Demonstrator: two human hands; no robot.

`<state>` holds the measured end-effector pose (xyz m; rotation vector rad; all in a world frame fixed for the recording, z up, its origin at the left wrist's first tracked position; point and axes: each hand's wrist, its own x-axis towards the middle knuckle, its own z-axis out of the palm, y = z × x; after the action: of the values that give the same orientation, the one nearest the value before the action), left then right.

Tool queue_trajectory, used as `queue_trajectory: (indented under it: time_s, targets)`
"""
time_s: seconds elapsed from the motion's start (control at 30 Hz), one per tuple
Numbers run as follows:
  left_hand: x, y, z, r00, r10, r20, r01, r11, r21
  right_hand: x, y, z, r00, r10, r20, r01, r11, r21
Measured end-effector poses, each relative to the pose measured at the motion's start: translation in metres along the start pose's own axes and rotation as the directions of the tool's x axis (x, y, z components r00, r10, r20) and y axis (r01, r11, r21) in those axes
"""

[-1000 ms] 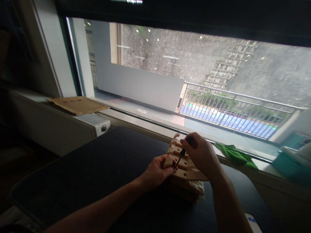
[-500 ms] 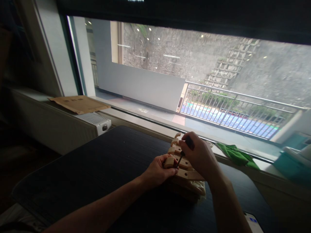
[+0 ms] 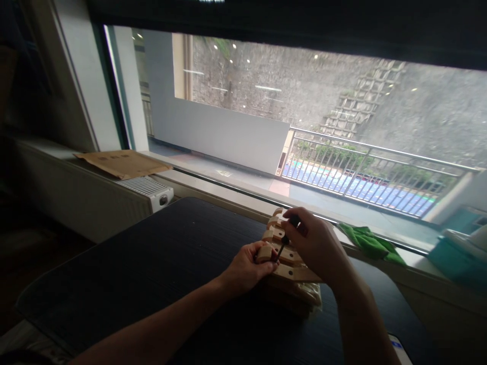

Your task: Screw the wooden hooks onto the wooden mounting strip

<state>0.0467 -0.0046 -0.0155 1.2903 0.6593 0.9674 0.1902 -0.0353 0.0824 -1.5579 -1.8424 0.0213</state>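
A pale wooden rack with several curved pieces and dark holes lies on a clear-wrapped bundle on the dark table. My left hand is closed around the nearest curved wooden piece, thumb along its lower side. My right hand grips the dark handle of a screwdriver. Its shaft slants down and left to the piece between my left fingers; the tip is hidden there. Part of the rack is covered by my right hand.
The black table has rounded corners and stands against the window sill. A green cloth and a teal container are on the right. A phone lies partly behind my right forearm. A brown envelope rests on a white radiator.
My right hand has turned slightly around the screwdriver, and its wrist and forearm have shifted a little to the right. My left hand keeps its hold on the wooden piece.
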Motion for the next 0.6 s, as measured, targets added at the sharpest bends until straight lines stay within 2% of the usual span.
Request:
queue_trajectory:
  time_s: [0.27, 0.47, 0.6]
  targets:
    - [0.001, -0.001, -0.001, 1.000, 0.007, 0.002, -0.007, 0.999, 0.034, 0.006, 0.008, 0.014, 0.987, 0.117, -0.107, -0.131, 0.982, -0.136]
    - [0.003, -0.006, -0.004, 0.999, 0.033, 0.039, -0.035, 0.998, 0.049, -0.001, -0.003, 0.004, 0.999, -0.035, -0.002, 0.035, 0.999, 0.000]
    - [0.003, -0.006, -0.003, 0.999, 0.028, 0.027, -0.029, 0.998, 0.051, 0.000, -0.001, 0.005, 1.000, -0.016, 0.003, 0.016, 0.997, -0.076]
